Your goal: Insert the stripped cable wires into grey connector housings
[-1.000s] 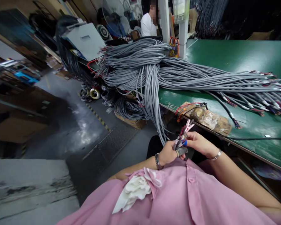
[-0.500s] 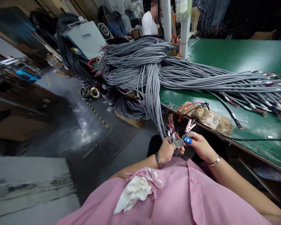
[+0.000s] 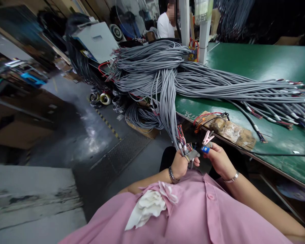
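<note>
My left hand (image 3: 181, 163) is closed round several grey cables (image 3: 170, 105) near their stripped ends. Thin coloured wires (image 3: 181, 135) fan out above its fingers, with white bands where the grey jackets stop. A grey cover wraps its thumb. To the right, apart from it, my right hand (image 3: 220, 160) has thumb and forefinger pinched together; a blue wrap (image 3: 205, 149) is on the thumb and a grey cover on the forefinger. Whatever lies in that pinch is too small to make out. Just above those fingertips is a pink clip (image 3: 208, 137); its attachment is unclear.
A big pile of grey cables (image 3: 147, 64) lies across the green table (image 3: 249, 61), some hanging over its edge. A wooden block (image 3: 234, 133) with red and black leads sits by the front edge. Coils (image 3: 105, 99) stand on the floor. A person (image 3: 165, 25) sits beyond.
My right hand has drawn away from the left, opening a gap between them. The left hand's cables and wires have tilted slightly leftward. The view has shifted a little.
</note>
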Motion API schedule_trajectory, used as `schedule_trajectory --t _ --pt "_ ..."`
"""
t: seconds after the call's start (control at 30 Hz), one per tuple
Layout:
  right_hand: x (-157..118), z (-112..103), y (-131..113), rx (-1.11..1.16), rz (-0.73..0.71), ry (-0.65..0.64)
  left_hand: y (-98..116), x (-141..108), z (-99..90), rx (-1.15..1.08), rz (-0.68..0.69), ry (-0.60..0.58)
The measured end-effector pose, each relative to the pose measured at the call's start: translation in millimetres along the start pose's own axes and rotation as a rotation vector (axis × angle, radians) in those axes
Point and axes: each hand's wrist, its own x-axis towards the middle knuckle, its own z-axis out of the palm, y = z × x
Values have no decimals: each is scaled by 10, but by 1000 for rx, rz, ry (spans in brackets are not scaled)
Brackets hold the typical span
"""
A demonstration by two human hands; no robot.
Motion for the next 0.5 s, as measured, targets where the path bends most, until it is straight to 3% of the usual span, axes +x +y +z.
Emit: schedule_trajectory --t 0.2,0.5 --pt "137 -143 2 218 111 15 102 -13 57 -91 -10 -3" --pt "50 15 -117 -20 120 -283 96 -14 101 53 13 -66"
